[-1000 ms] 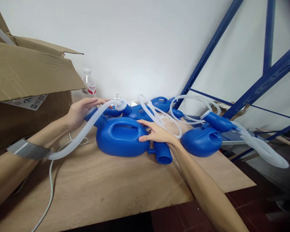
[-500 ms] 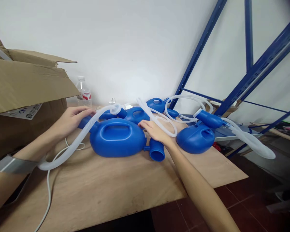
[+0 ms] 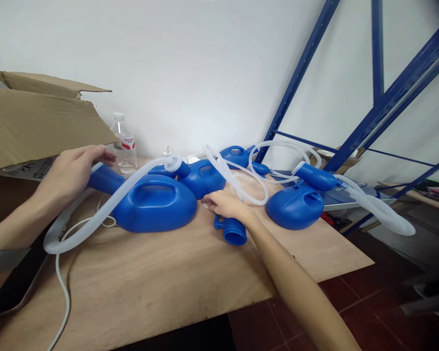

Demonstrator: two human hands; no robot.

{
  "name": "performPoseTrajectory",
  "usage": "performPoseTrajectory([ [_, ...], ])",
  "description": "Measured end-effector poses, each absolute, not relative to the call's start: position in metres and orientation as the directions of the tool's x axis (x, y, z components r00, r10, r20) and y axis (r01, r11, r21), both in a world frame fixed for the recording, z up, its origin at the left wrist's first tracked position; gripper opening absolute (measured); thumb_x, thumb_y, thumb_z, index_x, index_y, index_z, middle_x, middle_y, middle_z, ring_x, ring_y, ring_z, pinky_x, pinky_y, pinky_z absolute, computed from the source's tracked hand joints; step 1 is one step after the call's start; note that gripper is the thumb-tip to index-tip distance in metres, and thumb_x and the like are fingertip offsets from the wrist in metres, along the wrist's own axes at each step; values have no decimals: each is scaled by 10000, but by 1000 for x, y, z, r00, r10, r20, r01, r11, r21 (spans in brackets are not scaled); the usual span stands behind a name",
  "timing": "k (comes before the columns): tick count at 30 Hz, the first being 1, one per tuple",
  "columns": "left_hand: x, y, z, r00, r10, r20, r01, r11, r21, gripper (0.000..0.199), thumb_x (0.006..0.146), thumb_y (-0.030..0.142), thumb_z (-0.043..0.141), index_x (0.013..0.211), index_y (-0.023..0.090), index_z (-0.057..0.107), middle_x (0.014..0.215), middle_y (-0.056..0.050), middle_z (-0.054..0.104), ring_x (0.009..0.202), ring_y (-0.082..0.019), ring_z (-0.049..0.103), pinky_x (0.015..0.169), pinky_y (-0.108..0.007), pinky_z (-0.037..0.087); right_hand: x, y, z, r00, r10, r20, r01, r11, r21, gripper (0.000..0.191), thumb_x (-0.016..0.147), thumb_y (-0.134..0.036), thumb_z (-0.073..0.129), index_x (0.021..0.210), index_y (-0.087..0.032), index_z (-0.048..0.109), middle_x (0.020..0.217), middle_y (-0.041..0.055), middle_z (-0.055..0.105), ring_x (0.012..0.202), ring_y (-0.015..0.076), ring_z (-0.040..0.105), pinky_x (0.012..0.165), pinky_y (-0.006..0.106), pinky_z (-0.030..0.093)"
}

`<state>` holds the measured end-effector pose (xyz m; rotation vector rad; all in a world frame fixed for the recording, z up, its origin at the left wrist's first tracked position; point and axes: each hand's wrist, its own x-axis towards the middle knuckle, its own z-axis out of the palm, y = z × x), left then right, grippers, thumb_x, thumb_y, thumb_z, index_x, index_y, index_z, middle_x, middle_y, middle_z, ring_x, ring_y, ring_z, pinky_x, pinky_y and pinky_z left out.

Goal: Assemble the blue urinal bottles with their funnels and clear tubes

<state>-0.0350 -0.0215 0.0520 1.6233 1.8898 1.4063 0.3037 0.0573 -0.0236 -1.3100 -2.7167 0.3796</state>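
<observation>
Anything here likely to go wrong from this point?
Snag: the ribbed hose loops across the white cable in this view, so moving the near blue bottle might drag the cable.
Roll: the open blue cylinder lies on its side by the right hand; a bump could send it rolling.
Tip: the blue piece atop the right-hand bottle has tubing reaching past the table edge; a catch there could pull it down.

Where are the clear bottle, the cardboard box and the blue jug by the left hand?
Clear bottle [image 3: 128,143], head view, on its label.
Cardboard box [image 3: 40,122], head view, on its front flap.
Blue jug [image 3: 154,215], head view, on its body below the handle.
</observation>
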Motion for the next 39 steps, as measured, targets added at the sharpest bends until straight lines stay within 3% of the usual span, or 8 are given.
performPoseTrajectory([
  [4, -13, -52, 68, -296, 698, 652, 813, -174, 556, 462, 951, 505, 457, 1147, 185, 726, 1116, -26, 746, 1072, -273, 670, 1058, -442, 492, 309, 52, -15, -727, 681, 87, 575, 673, -465, 266, 1007, -256, 584, 1192, -210, 770, 1221, 83, 788, 1118, 249, 726, 985, 364, 540],
  [7, 21, -75, 65, 49, 599, 800, 908, -360, 214, 508, 966, 553, 436, 1173, 196, 733, 1158, -77, 739, 1167, -341, 667, 1090, -508, 490, 318, 53, -11, -684, 711, 167, 441, 584, -682, 273, 1015, -385, 600, 1135, -201, 762, 1158, 76, 789, 1064, 237, 725, 961, 377, 557],
  [11, 78, -76, 31, 464, 510, 725, 817, -562, -128, 447, 1003, 379, 484, 1345, 181, 692, 1330, -161, 729, 1167, -374, 707, 989, -522, 579, 325, 60, -12, -582, 769, 266, 260, 485, -835, 358, 928, -510, 712, 1106, -202, 753, 1074, 68, 777, 995, 222, 719, 922, 377, 576],
  [17, 121, -49, -5, 551, 560, 619, 828, -460, -321, 536, 996, 49, 381, 1481, 106, 603, 1485, -219, 642, 1320, -389, 654, 998, -527, 598, 317, 52, -11, -527, 778, 343, 39, 425, -904, 472, 820, -598, 816, 1104, -228, 741, 1055, 49, 767, 918, 211, 726, 835, 359, 630],
  [24, 108, -52, -6, 571, 567, 593, 803, -536, -261, 515, 963, 9, 389, 1390, 123, 653, 1419, -211, 690, 1039, -320, 784, 817, -422, 653, 338, 30, 20, -689, 683, 244, 124, 442, -888, 541, 880, -471, 808, 1355, -246, 677, 1142, 61, 775, 1036, 223, 754, 987, 420, 619],
  [27, 106, -51, -13, 539, 612, 579, 793, -600, -104, 371, 1028, 141, 495, 1371, 142, 637, 1353, -179, 730, 982, -305, 794, 717, -376, 648, 373, 22, 35, -812, 580, 67, 297, 508, -809, 601, 898, -381, 803, 1466, -296, 626, 1380, 69, 717, 1314, 264, 666, 1149, 475, 525],
  [30, 106, -48, -25, 543, 590, 597, 705, -707, 58, 453, 1045, 317, 604, 1481, 206, 549, 1427, -140, 695, 1102, -290, 774, 797, -355, 653, 398, 23, 28, -832, 554, -25, 428, 611, -666, 839, 710, -355, 953, 1482, -357, 625, 1561, 41, 599, 1500, 323, 505, 1265, 516, 398],
  [39, 106, -56, -37, 554, 635, 538, 592, -755, 281, 611, 1001, 408, 685, 1566, 276, 491, 1423, -112, 708, 1221, -314, 734, 972, -452, 647, 367, 35, -26, -789, 591, 166, 401, 701, -589, 877, 638, -432, 981, 1440, -318, 646, 1464, 72, 672, 1373, 318, 618, 1213, 517, 449],
])
